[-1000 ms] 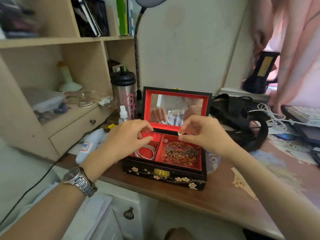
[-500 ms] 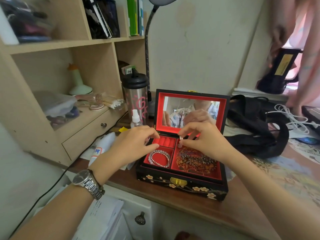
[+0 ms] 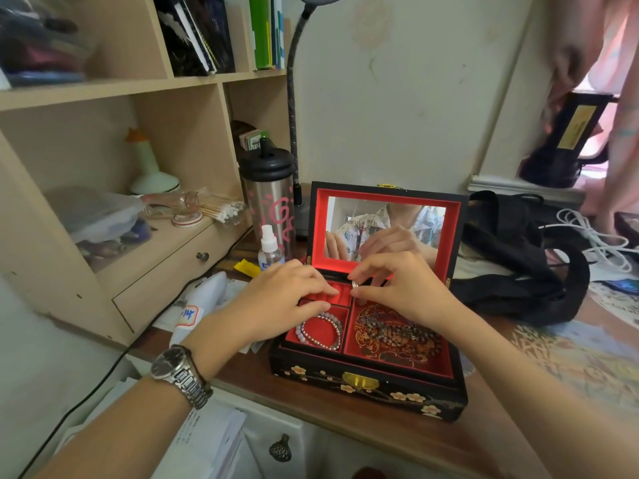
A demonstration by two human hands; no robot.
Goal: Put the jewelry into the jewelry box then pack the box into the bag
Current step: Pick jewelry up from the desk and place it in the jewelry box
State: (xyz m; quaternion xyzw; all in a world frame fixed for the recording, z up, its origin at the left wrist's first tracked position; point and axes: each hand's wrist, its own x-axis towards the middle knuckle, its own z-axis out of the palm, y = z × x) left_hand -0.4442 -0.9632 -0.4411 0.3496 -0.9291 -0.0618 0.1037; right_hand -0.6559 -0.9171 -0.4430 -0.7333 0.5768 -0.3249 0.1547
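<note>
A black lacquer jewelry box (image 3: 366, 388) with a red lining stands open at the desk's front edge, its mirrored lid upright. A pale bead bracelet (image 3: 320, 331) lies in the front left compartment. A dark bead necklace (image 3: 397, 335) fills the right one. My right hand (image 3: 397, 288) pinches a small silver ring (image 3: 355, 283) over the ridged ring slots (image 3: 340, 294) at the back left. My left hand (image 3: 280, 299) rests on the box's left edge, fingertips touching those slots. A black bag (image 3: 518, 271) lies crumpled right of the box.
A steel tumbler (image 3: 268, 205) and a small spray bottle (image 3: 269, 248) stand just left of the lid, with a lamp stem behind. A wooden shelf unit (image 3: 114, 167) fills the left. White cables (image 3: 594, 236) lie at the far right. Another person's hand (image 3: 567, 63) shows top right.
My right hand has lowered the ring toward the ring slots. My left fingers have come down onto the slots. The view has drawn closer to the box.
</note>
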